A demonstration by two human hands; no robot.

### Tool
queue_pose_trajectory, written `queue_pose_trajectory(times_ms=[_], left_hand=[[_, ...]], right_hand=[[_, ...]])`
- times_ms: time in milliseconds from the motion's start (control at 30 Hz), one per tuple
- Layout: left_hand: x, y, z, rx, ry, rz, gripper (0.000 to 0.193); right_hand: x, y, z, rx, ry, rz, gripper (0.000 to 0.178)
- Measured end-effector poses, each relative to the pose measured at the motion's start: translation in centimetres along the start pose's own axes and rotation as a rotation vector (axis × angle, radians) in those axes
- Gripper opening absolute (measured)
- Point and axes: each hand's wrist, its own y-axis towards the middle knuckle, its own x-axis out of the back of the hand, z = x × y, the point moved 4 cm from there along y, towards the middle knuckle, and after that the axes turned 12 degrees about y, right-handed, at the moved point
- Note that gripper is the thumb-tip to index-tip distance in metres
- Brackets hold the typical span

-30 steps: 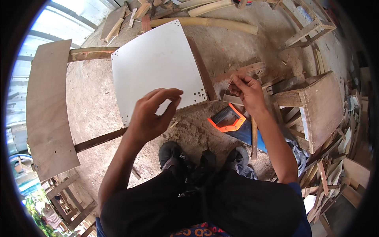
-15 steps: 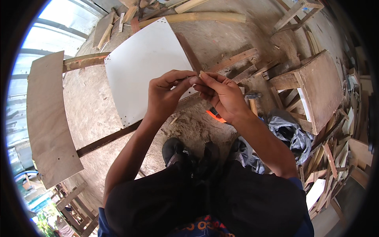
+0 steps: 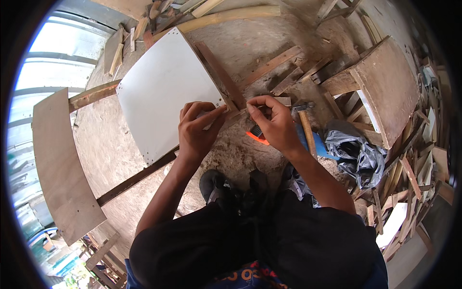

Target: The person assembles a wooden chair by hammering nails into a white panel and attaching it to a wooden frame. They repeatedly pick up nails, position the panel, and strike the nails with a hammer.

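My left hand (image 3: 195,129) is by the near right corner of a white panel (image 3: 163,91). Its thumb and fingers are pinched together at that corner, and whatever they may hold is too small to make out. To the right, apart from it, my right hand (image 3: 275,126) is closed in a pinch beside a brown wooden bar (image 3: 219,72); nothing between its fingertips can be named. Dark dots, like nail heads, mark the panel's corners. A hammer (image 3: 308,132) with a wooden handle lies just right of my right hand. An orange and black object (image 3: 257,136) is partly hidden beneath that hand.
A curved plywood board (image 3: 67,168) joins the frame's left end. At right are a crumpled dark plastic bag (image 3: 353,151), a blue object (image 3: 325,147), a wooden box-like piece (image 3: 390,91) and piled scrap wood (image 3: 409,178). My shoes (image 3: 211,185) are close below my hands.
My hands, together at the fingertips before, have moved apart. The left has come down to the panel's corner; the right sits a little to its right. The view has shifted, showing more of the hammer.
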Motion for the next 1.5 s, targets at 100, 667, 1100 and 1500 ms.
queue_pose_trajectory(times_ms=[100, 667, 1100, 1500], left_hand=[[-0.3, -0.2, -0.3, -0.031, 0.042, -0.055, 0.024], [1.1, -0.5, 2.5, 0.446, -0.685, 0.053, 0.02], [11.4, -7.3, 8.5, 0.643, -0.291, -0.232, 0.033], [11.0, -8.5, 6.0, 0.552, -0.43, -0.351, 0.015]], right_hand=[[0.2, 0.0, -0.3, 0.004, 0.02, -0.011, 0.021], [10.8, -6.3, -4.0, 0.288, -1.004, -0.272, 0.042], [15.8, -7.5, -7.8, 0.021, -1.033, -0.13, 0.048], [-8.8, -1.0, 7.1, -0.089, -0.207, 0.453, 0.02]])
